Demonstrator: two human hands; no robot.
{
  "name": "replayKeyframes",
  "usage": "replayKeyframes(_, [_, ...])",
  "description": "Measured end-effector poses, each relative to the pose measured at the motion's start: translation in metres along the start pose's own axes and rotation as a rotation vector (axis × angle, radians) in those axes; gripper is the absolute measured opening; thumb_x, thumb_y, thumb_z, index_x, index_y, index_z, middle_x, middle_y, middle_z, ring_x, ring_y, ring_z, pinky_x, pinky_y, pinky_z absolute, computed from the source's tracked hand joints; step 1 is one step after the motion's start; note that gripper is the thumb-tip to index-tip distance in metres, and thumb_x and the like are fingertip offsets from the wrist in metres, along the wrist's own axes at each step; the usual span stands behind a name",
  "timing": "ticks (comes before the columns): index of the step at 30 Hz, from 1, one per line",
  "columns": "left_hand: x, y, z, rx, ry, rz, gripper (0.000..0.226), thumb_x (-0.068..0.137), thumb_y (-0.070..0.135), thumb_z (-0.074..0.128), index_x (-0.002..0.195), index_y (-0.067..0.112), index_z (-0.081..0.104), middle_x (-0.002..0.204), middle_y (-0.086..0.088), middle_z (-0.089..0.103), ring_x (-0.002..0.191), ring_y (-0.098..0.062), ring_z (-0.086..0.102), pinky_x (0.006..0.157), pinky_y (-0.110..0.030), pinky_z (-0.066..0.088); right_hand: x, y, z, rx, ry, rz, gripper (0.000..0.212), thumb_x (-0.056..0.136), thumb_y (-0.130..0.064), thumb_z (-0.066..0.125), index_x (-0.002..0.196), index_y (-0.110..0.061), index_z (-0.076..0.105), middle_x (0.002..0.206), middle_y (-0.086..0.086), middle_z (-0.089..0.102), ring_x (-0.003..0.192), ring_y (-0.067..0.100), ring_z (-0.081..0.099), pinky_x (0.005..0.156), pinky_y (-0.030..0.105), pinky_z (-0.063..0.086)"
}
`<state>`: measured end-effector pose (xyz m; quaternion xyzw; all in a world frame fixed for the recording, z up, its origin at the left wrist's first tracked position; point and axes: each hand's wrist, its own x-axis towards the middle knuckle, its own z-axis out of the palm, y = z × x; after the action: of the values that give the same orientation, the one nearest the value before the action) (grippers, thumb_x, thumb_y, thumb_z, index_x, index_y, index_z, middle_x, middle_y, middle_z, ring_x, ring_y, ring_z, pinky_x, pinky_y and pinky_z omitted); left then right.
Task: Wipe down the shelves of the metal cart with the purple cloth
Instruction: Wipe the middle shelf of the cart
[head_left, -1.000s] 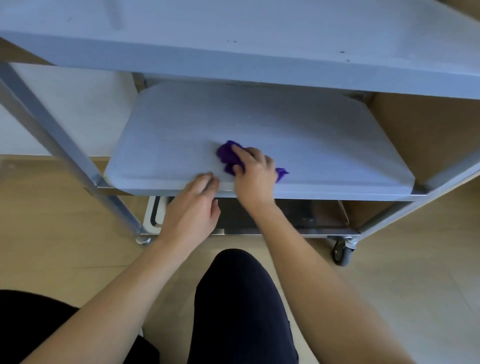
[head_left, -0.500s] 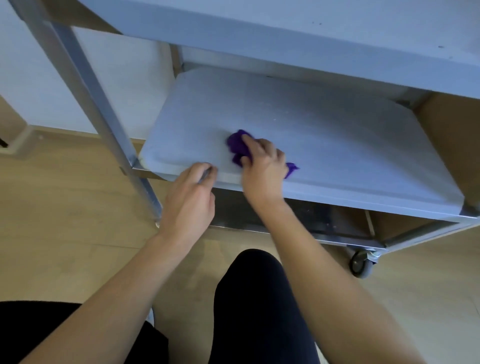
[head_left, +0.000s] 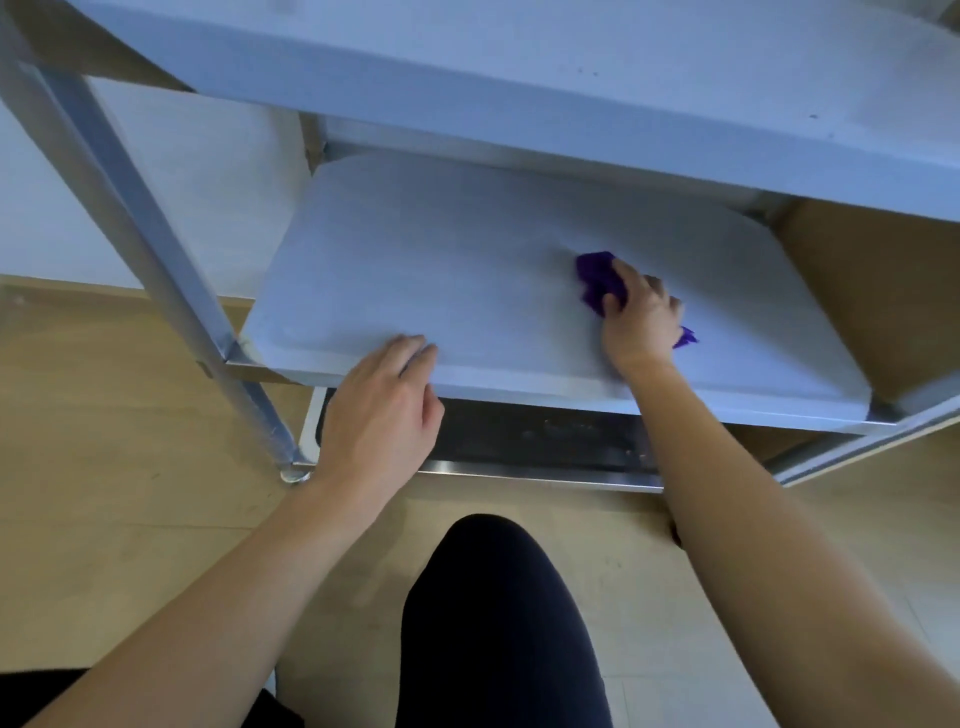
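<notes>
**Purple cloth** (head_left: 598, 280): bunched into a wad, right of centre in the frame. It lies on the middle shelf (head_left: 441, 280) of the cart. A small corner shows at the lower right of the hand.

**Right hand** (head_left: 644, 322): fingers curled over the cloth, gripping it and pressing it onto the shelf.

**Left hand** (head_left: 382, 410): centre-left of the frame, fingers nearly straight and relaxed, holding nothing. The fingertips rest on the front lip of the middle shelf, seemingly to brace the cart.

**Top shelf** (head_left: 519, 78): spans the upper frame and overhangs the work. A few dark specks show at upper right.

**Bottom shelf** (head_left: 519, 441): dark strip under the middle shelf, mostly hidden.

**Post** (head_left: 130, 223): left of the frame, running down to the floor.

**Step in hand (judged):** wiping the right half of the middle shelf.

**Method advised:**
- Spread the wad flatter for more contact.
- Press evenly.
- Work in overlapping strokes from the back edge to the front lip.
- Reach into the rounded corners at right and far left.
- Hold the left hand firm so the cart does not shift.
- Mind the knuckles under the overhang.
</notes>
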<state>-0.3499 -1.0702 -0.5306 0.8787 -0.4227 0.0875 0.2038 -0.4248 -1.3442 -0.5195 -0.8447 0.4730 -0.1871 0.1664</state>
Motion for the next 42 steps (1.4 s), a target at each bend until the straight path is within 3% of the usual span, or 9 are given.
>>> replayKeyframes(3, [0.016,0.017,0.008,-0.03,-0.058,0.08,0.04,0.091,0.016,0.052,0.13,0.006,0.057,0.136,-0.005,0.057,0.127,-0.021,0.051,0.102,-0.036,0.046,0.003,-0.009,0.005,-0.018,0.035,0.14,0.048,0.099,-0.018,0.042,0.144,-0.036,0.038,0.147,0.004,0.039,0.129,0.035,0.034,0.094,0.043,0.037])
replayKeyframes(8, [0.035,0.051,0.023,-0.05,-0.088,0.172,0.035,0.089,0.014,0.055,0.123,0.006,0.063,0.13,-0.006,0.061,0.121,-0.02,0.056,0.097,-0.034,0.048,-0.024,-0.035,0.024,-0.007,-0.051,-0.256,0.049,0.099,-0.019,0.046,0.145,-0.033,0.039,0.145,0.001,0.043,0.126,0.034,0.037,0.096,0.048,0.041])
replayKeyframes(12, [0.053,0.072,0.039,-0.061,-0.099,0.229,0.035,0.091,0.018,0.051,0.121,0.007,0.064,0.13,-0.003,0.061,0.121,-0.018,0.055,0.096,-0.033,0.047,-0.002,0.006,0.004,0.037,-0.069,-0.264,0.048,0.098,-0.019,0.047,0.145,-0.03,0.041,0.142,0.004,0.047,0.126,0.034,0.041,0.103,0.044,0.038])
replayKeyframes(20, [0.079,0.118,0.069,-0.181,-0.075,0.205,0.026,0.091,0.016,0.054,0.11,0.008,0.071,0.127,-0.002,0.064,0.117,-0.017,0.06,0.09,-0.03,0.05,0.057,0.148,-0.067,-0.105,0.061,0.189,0.052,0.1,-0.024,0.044,0.149,-0.034,0.032,0.149,0.012,0.039,0.131,0.04,0.037,0.104,0.044,0.035])
replayKeyframes(24, [0.077,0.116,0.077,-0.194,-0.068,0.201,0.03,0.093,0.018,0.053,0.116,0.008,0.068,0.133,-0.002,0.06,0.124,-0.016,0.055,0.098,-0.03,0.046,0.074,0.153,-0.063,-0.111,0.106,0.327,0.054,0.097,-0.02,0.042,0.148,-0.036,0.032,0.151,0.009,0.035,0.134,0.041,0.031,0.108,0.048,0.029])
replayKeyframes(26, [0.078,0.117,0.078,-0.196,-0.079,0.188,0.032,0.094,0.018,0.051,0.119,0.008,0.067,0.136,-0.002,0.058,0.127,-0.016,0.052,0.101,-0.03,0.043,0.074,0.123,-0.045,-0.124,0.107,0.254,0.056,0.095,-0.019,0.044,0.148,-0.036,0.033,0.149,0.01,0.034,0.129,0.041,0.033,0.102,0.049,0.036])
replayKeyframes(30, [0.077,0.117,0.077,-0.193,-0.085,0.177,0.034,0.094,0.018,0.049,0.122,0.009,0.065,0.139,0.0,0.055,0.129,-0.015,0.05,0.103,-0.029,0.041,0.058,0.054,0.0,-0.069,0.033,-0.125,0.055,0.094,-0.018,0.045,0.145,-0.036,0.039,0.146,0.004,0.042,0.125,0.036,0.04,0.101,0.041,0.036])
replayKeyframes(34, [0.075,0.117,0.078,-0.193,-0.065,0.185,0.033,0.093,0.017,0.05,0.121,0.008,0.066,0.137,-0.001,0.056,0.127,-0.016,0.052,0.101,-0.033,0.045,0.055,0.063,-0.004,-0.028,0.0,-0.291,0.051,0.097,-0.017,0.047,0.146,-0.029,0.04,0.144,0.007,0.045,0.128,0.034,0.043,0.107,0.035,0.029])
replayKeyframes(42, [0.077,0.121,0.082,-0.198,-0.03,0.161,0.031,0.091,0.017,0.052,0.115,0.007,0.069,0.132,-0.003,0.061,0.124,-0.018,0.056,0.097,-0.034,0.048,0.101,0.156,-0.059,-0.104,0.064,0.205,0.052,0.1,-0.021,0.04,0.15,-0.031,0.03,0.152,0.01,0.035,0.135,0.037,0.036,0.109,0.044,0.037])
